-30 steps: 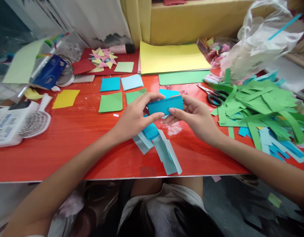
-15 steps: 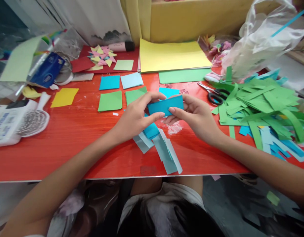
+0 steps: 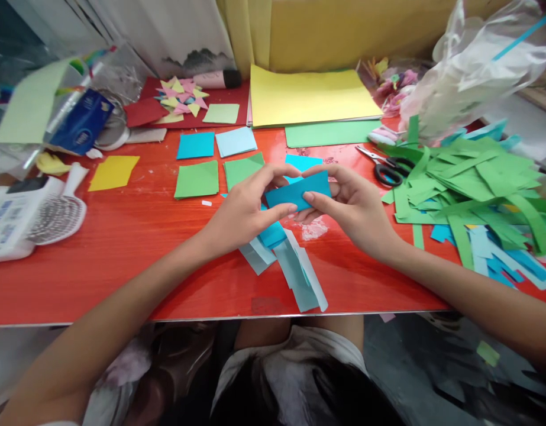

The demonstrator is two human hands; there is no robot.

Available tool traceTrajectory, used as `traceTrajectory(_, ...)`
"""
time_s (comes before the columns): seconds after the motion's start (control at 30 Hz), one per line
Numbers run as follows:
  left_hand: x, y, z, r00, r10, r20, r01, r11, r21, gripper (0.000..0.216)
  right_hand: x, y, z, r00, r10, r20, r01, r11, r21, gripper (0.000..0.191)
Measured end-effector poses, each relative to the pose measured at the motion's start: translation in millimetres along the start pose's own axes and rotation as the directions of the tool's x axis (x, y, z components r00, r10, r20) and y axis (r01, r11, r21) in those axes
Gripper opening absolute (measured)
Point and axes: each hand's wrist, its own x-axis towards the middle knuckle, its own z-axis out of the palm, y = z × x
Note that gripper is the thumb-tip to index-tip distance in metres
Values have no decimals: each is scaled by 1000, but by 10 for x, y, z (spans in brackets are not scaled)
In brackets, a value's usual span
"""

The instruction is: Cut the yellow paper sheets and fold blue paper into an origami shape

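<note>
A folded blue paper rectangle (image 3: 299, 190) is held just above the red table (image 3: 122, 248), tilted with its right end higher. My left hand (image 3: 241, 210) pinches its left end between thumb and forefinger. My right hand (image 3: 352, 204) pinches its right end, forefinger on the top edge and thumb below. Under the hands lie pale blue and blue paper strips (image 3: 294, 269). Behind them sit green squares (image 3: 197, 179), a blue square (image 3: 196, 145) and a pale blue square (image 3: 236, 141).
Black-handled scissors (image 3: 385, 168) lie right of my hands, beside a heap of green and blue strips (image 3: 472, 189). Yellow sheets (image 3: 308, 97) and a green sheet (image 3: 328, 132) lie at the back. A hairbrush (image 3: 55, 216), a yellow square (image 3: 113, 172) and a plastic bag (image 3: 468, 65) are around.
Both hands have tilted the folded blue paper, its right end rising a little. My right forefinger has moved onto the paper's top edge near my left forefinger.
</note>
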Motion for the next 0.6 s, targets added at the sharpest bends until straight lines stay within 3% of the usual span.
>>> traceTrajectory(0.23,8,51,-10,996,-84,3,84,996,30,25,-2,-5,-2,1000,17,5,-17,999,-41,36)
traceTrajectory(0.37,10,61,1,991,-120,-50,115,988,-102,28,23,18,-9,998,39,-43,-38,999,19,41)
traceTrajectory(0.5,12,64,17,979,-147,-143,119,974,-191,23,35,47,-4,992,128,18,-130,984,124,25)
traceTrajectory(0.6,15,70,23,976,-165,-140,132,967,-217,24,25,50,2,991,136,12,-136,980,147,19)
